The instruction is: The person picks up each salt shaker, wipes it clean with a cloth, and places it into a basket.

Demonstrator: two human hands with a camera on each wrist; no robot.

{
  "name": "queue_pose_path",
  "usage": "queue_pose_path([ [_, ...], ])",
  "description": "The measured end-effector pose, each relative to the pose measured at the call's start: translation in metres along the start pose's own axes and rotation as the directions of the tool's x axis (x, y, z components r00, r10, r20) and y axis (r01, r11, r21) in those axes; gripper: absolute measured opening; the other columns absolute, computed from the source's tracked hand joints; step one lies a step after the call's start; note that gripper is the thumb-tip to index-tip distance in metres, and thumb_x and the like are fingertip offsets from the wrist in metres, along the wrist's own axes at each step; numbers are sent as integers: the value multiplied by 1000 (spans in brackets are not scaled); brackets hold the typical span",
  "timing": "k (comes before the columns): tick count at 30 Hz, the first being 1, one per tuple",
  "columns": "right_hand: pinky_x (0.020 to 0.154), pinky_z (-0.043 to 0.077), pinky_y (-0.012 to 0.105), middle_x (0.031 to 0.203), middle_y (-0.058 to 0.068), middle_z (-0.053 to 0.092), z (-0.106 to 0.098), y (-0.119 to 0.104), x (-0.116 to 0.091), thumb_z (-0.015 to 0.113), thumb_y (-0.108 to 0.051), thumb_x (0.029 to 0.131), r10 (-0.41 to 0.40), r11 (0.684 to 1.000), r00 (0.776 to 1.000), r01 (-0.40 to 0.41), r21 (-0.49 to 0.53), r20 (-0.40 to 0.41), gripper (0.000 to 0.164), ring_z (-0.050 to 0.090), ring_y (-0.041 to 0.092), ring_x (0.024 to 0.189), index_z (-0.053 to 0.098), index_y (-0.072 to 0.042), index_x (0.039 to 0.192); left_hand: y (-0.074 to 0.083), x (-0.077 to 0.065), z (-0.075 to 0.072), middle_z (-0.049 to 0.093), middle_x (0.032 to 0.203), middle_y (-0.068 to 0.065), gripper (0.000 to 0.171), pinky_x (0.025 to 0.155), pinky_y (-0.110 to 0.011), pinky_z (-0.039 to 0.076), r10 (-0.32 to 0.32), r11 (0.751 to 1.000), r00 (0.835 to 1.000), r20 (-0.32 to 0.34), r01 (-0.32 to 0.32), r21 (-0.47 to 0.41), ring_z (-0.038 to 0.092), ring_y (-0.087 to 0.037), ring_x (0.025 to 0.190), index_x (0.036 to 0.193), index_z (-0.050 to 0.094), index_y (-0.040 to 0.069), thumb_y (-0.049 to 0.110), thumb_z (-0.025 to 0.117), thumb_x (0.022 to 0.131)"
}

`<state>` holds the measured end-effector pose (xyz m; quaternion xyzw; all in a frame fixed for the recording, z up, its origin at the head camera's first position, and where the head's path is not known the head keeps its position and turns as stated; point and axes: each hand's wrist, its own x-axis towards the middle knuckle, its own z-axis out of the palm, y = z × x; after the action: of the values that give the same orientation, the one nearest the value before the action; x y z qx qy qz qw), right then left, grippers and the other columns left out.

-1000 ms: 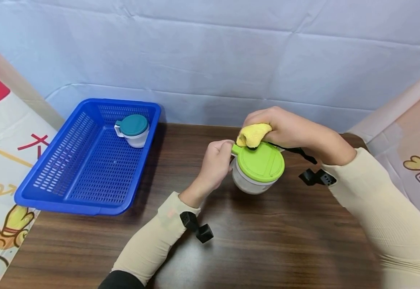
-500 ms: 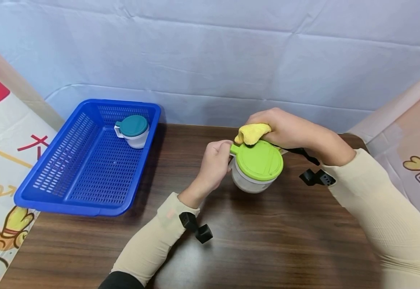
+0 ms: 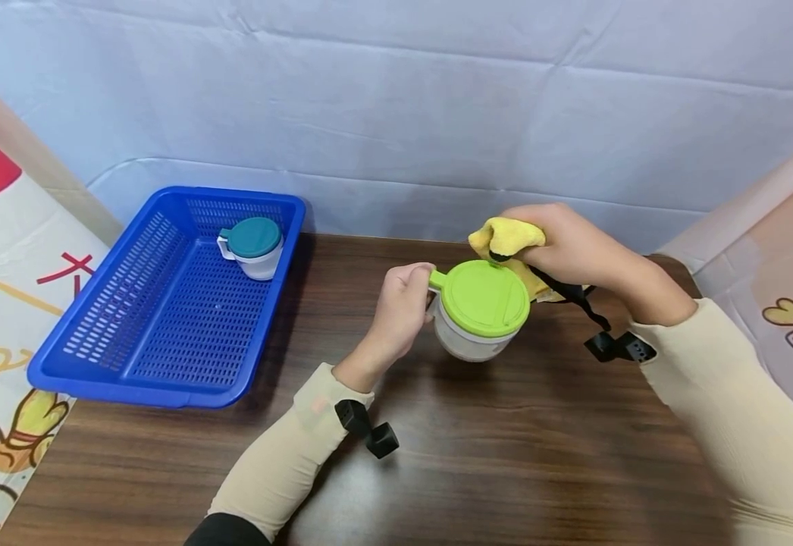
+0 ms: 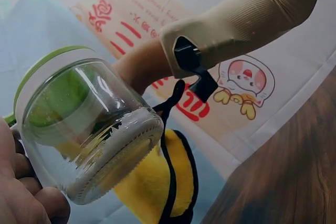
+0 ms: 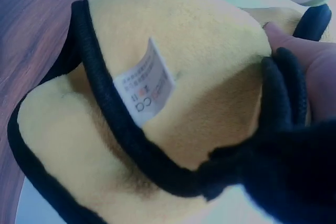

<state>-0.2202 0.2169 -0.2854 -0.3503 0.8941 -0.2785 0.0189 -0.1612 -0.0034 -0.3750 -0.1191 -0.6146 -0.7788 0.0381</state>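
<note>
My left hand (image 3: 402, 307) grips the handle of a clear glass seasoning jar (image 3: 474, 345) with a lime-green lid (image 3: 485, 299), held above the table. In the left wrist view the jar (image 4: 100, 124) looks tilted, its see-through wall facing the camera. A bunched yellow cloth (image 3: 509, 236) with black edging is gripped in my right hand (image 3: 567, 243), at the far right side of the lid. The right wrist view is filled by the cloth (image 5: 194, 40), which hangs in folds with a white label; part of the right hand (image 5: 320, 72) shows at the edge.
A blue plastic basket (image 3: 249, 379) stands on the left of the brown wooden table (image 3: 437, 470). Inside its back right corner sits a similar jar with a teal lid (image 3: 255, 236). A pale cloth backdrop (image 3: 396, 114) rises behind the table's far edge.
My right hand has shifted to the right with the yellow cloth, from the lid's handle side toward its far right. The jar has moved slightly left in my left hand.
</note>
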Motion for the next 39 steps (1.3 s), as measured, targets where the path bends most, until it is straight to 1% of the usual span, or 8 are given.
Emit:
queue_pose_path([
  [5, 71, 42, 28, 98, 0, 70, -3, 3, -8, 63, 13, 87, 28, 1000, 999, -28, -1, -42, 36, 53, 18, 82, 73, -12, 111, 1, 1, -2, 29, 53, 4, 31, 44, -20, 32, -26, 999, 999, -24, 25, -31, 30, -7, 47, 63, 43, 12, 4, 34, 92],
  [10, 69, 39, 26, 95, 0, 68, -6, 6, -16, 61, 14, 84, 56, 998, 995, -55, 15, -84, 38, 50, 17, 79, 73, -12, 108, 2, 2, -4, 28, 52, 4, 32, 44, -20, 29, -32, 998, 999, -44, 29, -52, 28, -8, 47, 62, 41, 13, 3, 34, 92],
  [14, 67, 38, 25, 95, -1, 68, -7, 7, -22, 62, 13, 84, 75, 997, 991, -72, 34, -107, 36, 49, 16, 78, 74, -13, 106, 2, 3, -6, 28, 52, 4, 33, 44, -20, 28, -30, 998, 999, -45, 27, -62, 28, -8, 47, 62, 41, 13, 4, 34, 93],
  [18, 66, 38, 25, 94, -6, 68, -9, 9, -28, 69, 8, 86, 84, 996, 988, -78, 48, -126, 30, 49, 15, 77, 74, -14, 106, 2, 4, -8, 28, 52, 4, 33, 45, -20, 27, -22, 998, 999, -39, 19, -65, 27, -8, 47, 62, 40, 13, 4, 34, 93],
  [25, 64, 39, 23, 90, -8, 68, -10, 13, -41, 79, 3, 84, 33, 999, 989, -27, 45, -143, 26, 50, 12, 73, 73, -13, 103, 2, 5, -8, 28, 52, 4, 34, 45, -21, 28, -8, 998, 999, -36, 5, -66, 27, -9, 47, 61, 40, 13, 3, 33, 93],
  [30, 65, 40, 21, 88, -9, 67, -9, 13, -52, 80, 5, 82, -1, 998, 988, 12, 68, -154, 28, 52, 10, 73, 72, -13, 102, 3, 5, -8, 29, 52, 4, 34, 45, -20, 29, -14, 998, 999, -38, 12, -64, 28, -8, 47, 61, 40, 13, 3, 34, 94],
  [35, 67, 44, 19, 87, -4, 67, -4, 8, -60, 81, 9, 78, -70, 991, 983, 88, 100, -170, 32, 55, 8, 74, 73, -10, 103, 3, 5, -8, 28, 51, 4, 34, 45, -20, 27, -14, 998, 999, -35, 12, -69, 27, -8, 47, 62, 39, 12, 3, 33, 94],
  [39, 66, 45, 19, 86, -5, 67, 2, 4, -61, 81, 13, 76, -113, 982, 978, 137, 129, -178, 35, 56, 8, 73, 72, -9, 102, 4, 4, -8, 28, 51, 4, 34, 45, -20, 27, -15, 998, 999, -34, 12, -69, 27, -9, 47, 62, 40, 12, 4, 33, 94],
])
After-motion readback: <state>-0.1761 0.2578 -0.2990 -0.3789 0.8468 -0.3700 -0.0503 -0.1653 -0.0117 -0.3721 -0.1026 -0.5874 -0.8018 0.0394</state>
